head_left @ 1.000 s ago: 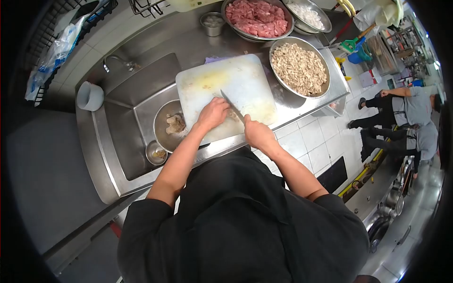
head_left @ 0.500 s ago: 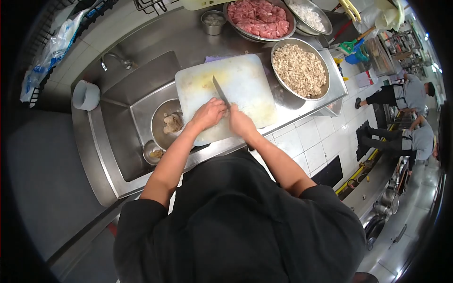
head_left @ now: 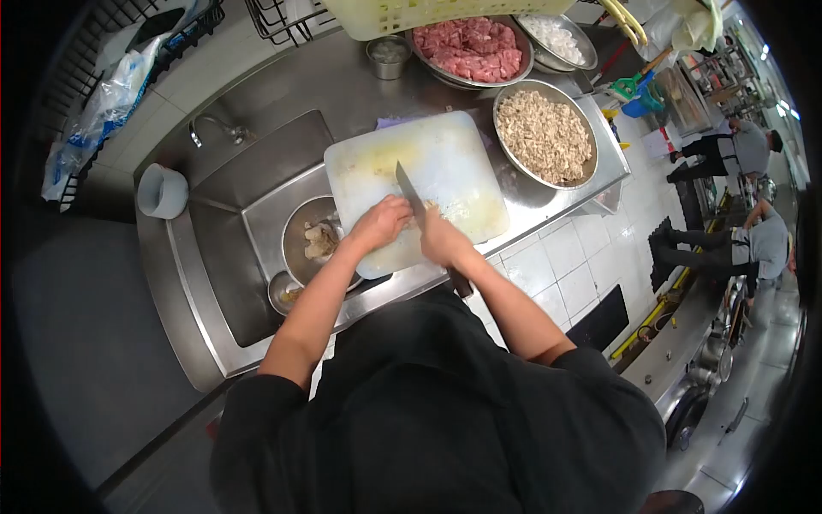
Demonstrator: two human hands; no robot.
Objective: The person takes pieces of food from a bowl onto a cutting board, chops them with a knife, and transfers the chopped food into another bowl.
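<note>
My right hand (head_left: 443, 240) is closed round a kitchen knife (head_left: 410, 189), its blade pointing away from me over the white cutting board (head_left: 462, 163). The end of the dark handle pokes out below my wrist. Close to the left of the blade, my left hand (head_left: 384, 223) presses down on the board with curled fingers; whatever lies under them is hidden. A few small pale bits of food (head_left: 431, 208) sit just right of the blade. Yellowish stains mark the board's far left part.
Right of the board stands a bowl of chopped pale food (head_left: 545, 137). Behind are a bowl of raw meat (head_left: 469, 50), a bowl of white pieces (head_left: 552, 41) and a metal cup (head_left: 388, 57). The sink (head_left: 227, 265) at left holds a metal bowl (head_left: 295, 231). Two people stand far right.
The view has shifted slightly, so the counter sits lower. The knife handle's end now shows below my right hand, and pale bits show beside the blade. My left hand stays beside the blade.
</note>
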